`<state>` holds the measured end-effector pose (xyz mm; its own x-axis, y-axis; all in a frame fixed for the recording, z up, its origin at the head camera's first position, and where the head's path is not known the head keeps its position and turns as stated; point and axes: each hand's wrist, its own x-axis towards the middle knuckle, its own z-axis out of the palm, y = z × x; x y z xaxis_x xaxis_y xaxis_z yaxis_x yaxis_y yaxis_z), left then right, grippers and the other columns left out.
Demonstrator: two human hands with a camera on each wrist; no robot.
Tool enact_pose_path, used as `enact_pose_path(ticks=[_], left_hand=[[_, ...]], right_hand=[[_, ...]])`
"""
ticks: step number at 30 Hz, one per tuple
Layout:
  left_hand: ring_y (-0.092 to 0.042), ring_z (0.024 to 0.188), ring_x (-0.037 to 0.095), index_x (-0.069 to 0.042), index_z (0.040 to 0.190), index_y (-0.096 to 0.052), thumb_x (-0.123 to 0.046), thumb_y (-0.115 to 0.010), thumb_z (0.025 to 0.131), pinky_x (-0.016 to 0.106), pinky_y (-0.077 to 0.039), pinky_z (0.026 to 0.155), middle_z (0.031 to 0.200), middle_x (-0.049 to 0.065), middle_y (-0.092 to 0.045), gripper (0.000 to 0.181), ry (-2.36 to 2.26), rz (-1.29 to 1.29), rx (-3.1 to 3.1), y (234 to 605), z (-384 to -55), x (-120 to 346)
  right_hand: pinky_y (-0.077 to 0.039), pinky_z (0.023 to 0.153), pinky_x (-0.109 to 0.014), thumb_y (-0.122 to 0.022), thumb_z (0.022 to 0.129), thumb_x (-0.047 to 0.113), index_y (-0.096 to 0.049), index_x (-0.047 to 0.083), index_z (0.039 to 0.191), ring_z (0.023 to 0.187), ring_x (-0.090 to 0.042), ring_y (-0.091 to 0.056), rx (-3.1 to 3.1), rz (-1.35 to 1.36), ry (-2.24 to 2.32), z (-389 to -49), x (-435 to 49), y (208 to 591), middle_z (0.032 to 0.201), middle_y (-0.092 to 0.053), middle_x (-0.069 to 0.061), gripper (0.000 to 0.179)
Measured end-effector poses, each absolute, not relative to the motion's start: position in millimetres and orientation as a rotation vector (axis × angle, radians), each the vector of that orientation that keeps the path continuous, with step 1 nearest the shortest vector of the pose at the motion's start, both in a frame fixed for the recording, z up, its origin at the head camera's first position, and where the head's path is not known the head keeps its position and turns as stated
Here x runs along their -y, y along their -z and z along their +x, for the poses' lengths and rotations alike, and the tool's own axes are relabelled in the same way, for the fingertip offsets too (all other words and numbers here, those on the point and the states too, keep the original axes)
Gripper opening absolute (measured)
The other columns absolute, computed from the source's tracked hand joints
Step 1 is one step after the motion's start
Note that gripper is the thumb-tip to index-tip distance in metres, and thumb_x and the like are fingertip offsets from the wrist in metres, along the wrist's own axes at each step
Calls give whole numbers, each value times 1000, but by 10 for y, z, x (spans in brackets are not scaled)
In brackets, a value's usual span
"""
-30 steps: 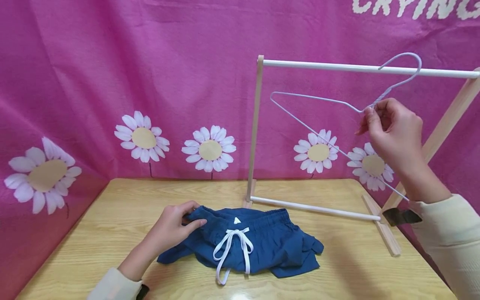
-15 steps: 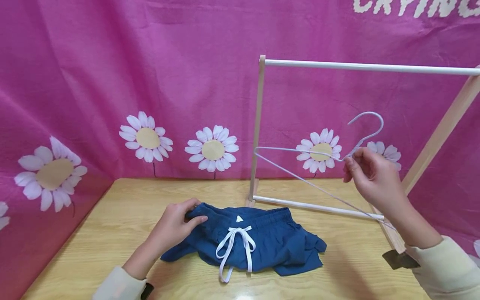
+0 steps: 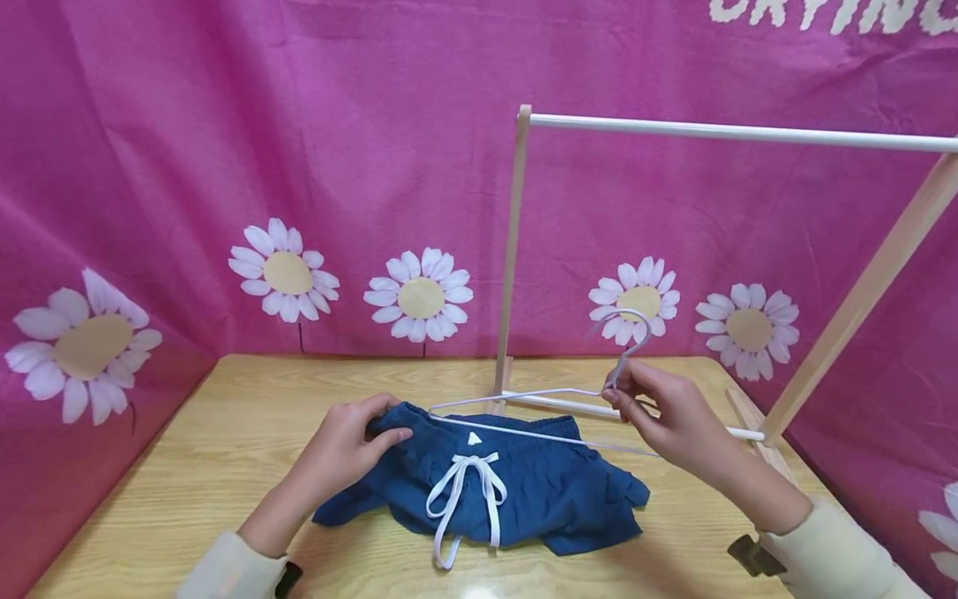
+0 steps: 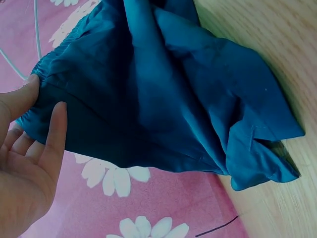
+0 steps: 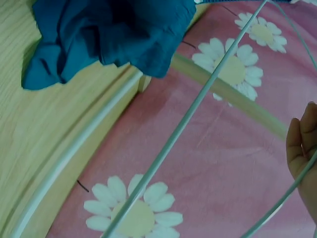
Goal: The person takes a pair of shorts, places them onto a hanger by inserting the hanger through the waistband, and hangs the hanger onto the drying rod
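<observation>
Navy drawstring shorts [image 3: 531, 491] with a white bow at the front sag onto the wooden table. My left hand [image 3: 344, 445] pinches their waistband at its left end, thumb in front; the left wrist view shows the cloth of the shorts [image 4: 148, 99] hanging from that grip. My right hand [image 3: 674, 416] pinches a white wire hanger [image 3: 516, 394] at the neck below its hook. The hanger's left tip lies at the waistband opening near my left fingers. Whether the tip is inside the waistband is hard to tell. In the right wrist view the hanger's bottom wire [image 5: 178, 129] crosses diagonally.
A rack with wooden legs and a white top rail [image 3: 733, 131] stands at the back right. Its lower bar [image 3: 561, 403] runs behind the shorts. A pink cloth [image 3: 359, 166] with printed daisies hangs behind the table [image 3: 202, 482].
My right hand has brought the hanger down and left from beside the rack's top rail to the waistband of the shorts. My left hand has kept its hold on the shorts.
</observation>
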<state>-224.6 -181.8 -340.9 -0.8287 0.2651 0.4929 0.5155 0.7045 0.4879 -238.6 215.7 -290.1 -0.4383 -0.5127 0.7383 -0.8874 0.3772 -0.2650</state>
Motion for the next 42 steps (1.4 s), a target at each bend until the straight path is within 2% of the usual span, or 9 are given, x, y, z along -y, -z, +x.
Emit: enact_pose_path(ticks=[2, 3, 5, 9, 11, 21, 25, 34, 42], left_hand=[[-48, 64, 9, -8, 110, -71, -12, -82, 86, 22, -48, 60, 79, -6, -68, 28, 887, -604, 2525, 3407, -2248, 1826], [-48, 64, 9, -8, 110, -71, -12, -82, 86, 22, -48, 60, 79, -6, -68, 28, 889, -610, 2525, 3404, -2247, 1828], [-50, 65, 9, -8, 110, -71, -12, -82, 86, 22, -50, 62, 81, -6, -69, 27, 894, -615, 2530, 3401, -2248, 1830], [-57, 71, 8, -11, 110, -71, -12, -82, 86, 20, -54, 68, 89, -4, -72, 27, 905, -624, 2554, 3404, -2240, 1841], [-60, 74, 7, -12, 110, -71, -12, -82, 86, 20, -56, 72, 92, -4, -74, 27, 909, -628, 2558, 3410, -2240, 1852], [-69, 81, 11, -10, 110, -72, -9, -82, 85, 28, -61, 74, 96, 0, -76, 27, 900, -715, 2506, 3373, -2249, 1824], [-70, 83, 11, -12, 110, -72, -10, -82, 85, 28, -61, 75, 98, -1, -76, 27, 900, -711, 2512, 3372, -2242, 1801], [-71, 86, 13, -12, 109, -72, -9, -82, 85, 29, -61, 75, 99, 0, -76, 26, 915, -706, 2496, 3400, -2223, 1786], [-66, 80, 8, -13, 106, -73, -7, -82, 85, 23, -59, 73, 96, -3, -75, 23, 926, -749, 2460, 3402, -2209, 1744]], right_hand=[[-53, 70, -15, -67, 98, 13, -63, 7, 94, 67, -6, -58, 2089, 1228, -892, -2392, -2121, 2928, 82, -61, 8, 9], [-53, 70, -15, -67, 99, 15, -63, 7, 93, 68, -5, -59, 2091, 1231, -891, -2390, -2107, 2934, 83, -61, 9, 10], [-54, 71, -15, -68, 97, 9, -61, 9, 90, 71, -3, -59, 2106, 1224, -894, -2384, -2081, 2947, 84, -61, 10, 10], [-54, 72, -15, -72, 82, -17, -58, 12, 85, 75, -4, -60, 2101, 1218, -885, -2380, -2031, 2965, 84, -62, 9, 33], [-53, 73, -15, -72, 80, -20, -58, 12, 84, 77, -6, -61, 2088, 1219, -893, -2395, -2009, 2973, 84, -62, 9, 36], [-55, 76, -18, -70, 82, -21, -60, 12, 84, 80, -10, -62, 2066, 1237, -1012, -2479, -1953, 2977, 84, -63, 6, 35], [-55, 76, -19, -68, 85, -19, -59, 14, 83, 83, -8, -63, 2063, 1245, -1036, -2470, -1932, 2992, 83, -62, 8, 34], [-54, 77, -17, -70, 82, -21, -59, 10, 83, 82, -16, -64, 2009, 1231, -1045, -2466, -1914, 3074, 83, -63, 3, 33], [-56, 77, -21, -68, 87, -17, -60, 13, 83, 80, -12, -62, 2080, 1229, -1132, -2458, -1838, 3094, 84, -63, 7, 30]])
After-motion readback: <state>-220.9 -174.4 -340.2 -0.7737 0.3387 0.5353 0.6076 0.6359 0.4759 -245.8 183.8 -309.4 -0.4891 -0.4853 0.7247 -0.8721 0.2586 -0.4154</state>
